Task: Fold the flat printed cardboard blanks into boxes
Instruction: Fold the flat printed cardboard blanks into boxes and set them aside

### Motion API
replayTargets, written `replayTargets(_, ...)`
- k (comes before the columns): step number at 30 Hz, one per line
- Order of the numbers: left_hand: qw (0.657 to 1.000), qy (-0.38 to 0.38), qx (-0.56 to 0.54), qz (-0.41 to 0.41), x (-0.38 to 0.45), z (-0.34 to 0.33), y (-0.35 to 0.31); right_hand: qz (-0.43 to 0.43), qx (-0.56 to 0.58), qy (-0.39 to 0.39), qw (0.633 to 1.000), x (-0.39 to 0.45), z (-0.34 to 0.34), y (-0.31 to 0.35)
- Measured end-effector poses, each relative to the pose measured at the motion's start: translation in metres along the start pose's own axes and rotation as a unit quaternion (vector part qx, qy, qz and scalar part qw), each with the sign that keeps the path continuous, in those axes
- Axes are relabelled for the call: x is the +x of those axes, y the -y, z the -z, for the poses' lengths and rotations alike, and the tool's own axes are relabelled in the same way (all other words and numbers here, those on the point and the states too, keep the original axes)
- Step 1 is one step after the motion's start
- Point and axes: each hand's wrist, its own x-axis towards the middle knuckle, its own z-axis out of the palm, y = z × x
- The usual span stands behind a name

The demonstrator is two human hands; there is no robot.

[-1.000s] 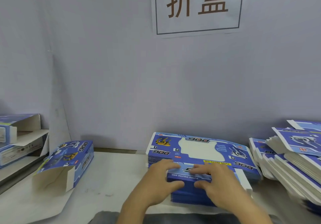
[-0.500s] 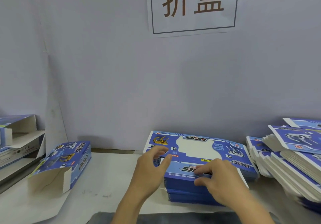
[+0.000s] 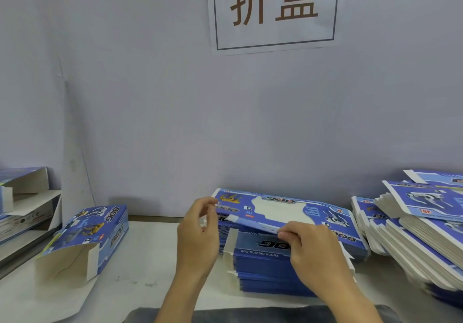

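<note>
A stack of flat blue printed blanks (image 3: 265,270) lies on the table in front of me. The top blank (image 3: 280,210) is tilted, its near edge lifted off the stack. My left hand (image 3: 198,232) pinches that blank at its left edge. My right hand (image 3: 310,250) pinches its near edge further right. The blank's white window cutout faces me.
A folded blue box (image 3: 85,240) with an open end lies at the left on the white table (image 3: 150,260). More folded boxes sit on a shelf (image 3: 27,202) at far left. Fanned piles of blanks (image 3: 413,230) fill the right side. A wall with a sign (image 3: 274,9) stands behind.
Both hands went from pressing on the stack's top to pinching the top blank's edges. Its near edge has risen off the stack.
</note>
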Motion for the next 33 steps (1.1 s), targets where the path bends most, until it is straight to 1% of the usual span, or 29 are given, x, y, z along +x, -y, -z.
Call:
replayTargets(2, 0.999, -0.041, -0.006, 0.000, 0.002, 0.002, -0.001, 0.008, 0.011, -0.028, 1.000, -0.001, -0.001, 0.001)
replayTargets(4, 0.998, -0.063, -0.007, 0.013, 0.004, 0.003, 0.000, 0.022, 0.026, -0.070, 0.997, -0.001, 0.000, 0.000)
replayTargets(6, 0.996, -0.084, 0.003, 0.009, 0.005, 0.004, 0.001, 0.060, 0.054, -0.167, 0.983, 0.000, 0.006, 0.001)
replayTargets(8, 0.996, -0.088, -0.009, 0.011, 0.006, 0.004, 0.001, 0.096, 0.067, -0.304, 0.946, 0.002, 0.020, 0.006)
replayTargets(10, 0.996, -0.079, -0.029, 0.016, 0.008, 0.004, -0.001, 0.120, 0.077, -0.411, 0.900, 0.006, 0.036, 0.012)
replayTargets(12, 0.997, -0.056, -0.052, 0.024, 0.007, 0.003, -0.006, 0.137, 0.083, -0.479, 0.863, 0.006, 0.053, 0.019)
replayTargets(14, 0.996, -0.020, -0.080, 0.029, 0.006, 0.004, -0.017, 0.142, 0.102, -0.507, 0.844, 0.005, 0.068, 0.024)
replayTargets(16, 0.994, 0.014, -0.103, 0.018, 0.005, 0.006, -0.029, 0.128, 0.162, -0.504, 0.839, 0.003, 0.081, 0.028)
replayTargets(18, 0.991, 0.059, -0.116, 0.004, 0.004, 0.008, -0.044, 0.102, 0.243, -0.479, 0.837, 0.000, 0.092, 0.038)
replayTargets(20, 0.981, 0.102, -0.162, -0.005, 0.003, 0.010, -0.059, 0.098, 0.290, -0.461, 0.833, -0.002, 0.100, 0.046)
replayTargets(21, 0.976, 0.110, -0.188, -0.006, 0.002, 0.012, -0.065, 0.097, 0.303, -0.450, 0.835, -0.001, 0.101, 0.048)
replayTargets(24, 0.968, 0.105, -0.226, 0.013, 0.003, 0.019, -0.077, 0.056, 0.347, -0.394, 0.849, 0.003, 0.095, 0.046)
replayTargets(26, 0.971, 0.102, -0.216, 0.017, 0.006, 0.022, -0.078, 0.007, 0.383, -0.343, 0.858, 0.008, 0.086, 0.038)
replayTargets(28, 0.975, 0.083, -0.203, 0.019, 0.008, 0.024, -0.077, -0.022, 0.409, -0.287, 0.866, 0.010, 0.079, 0.031)
replayTargets(31, 0.982, 0.062, -0.180, 0.012, 0.008, 0.024, -0.075, -0.027, 0.423, -0.229, 0.876, 0.009, 0.076, 0.031)
replayTargets(33, 0.987, 0.063, -0.151, -0.002, 0.008, 0.027, -0.075, -0.016, 0.429, -0.222, 0.876, 0.008, 0.077, 0.032)
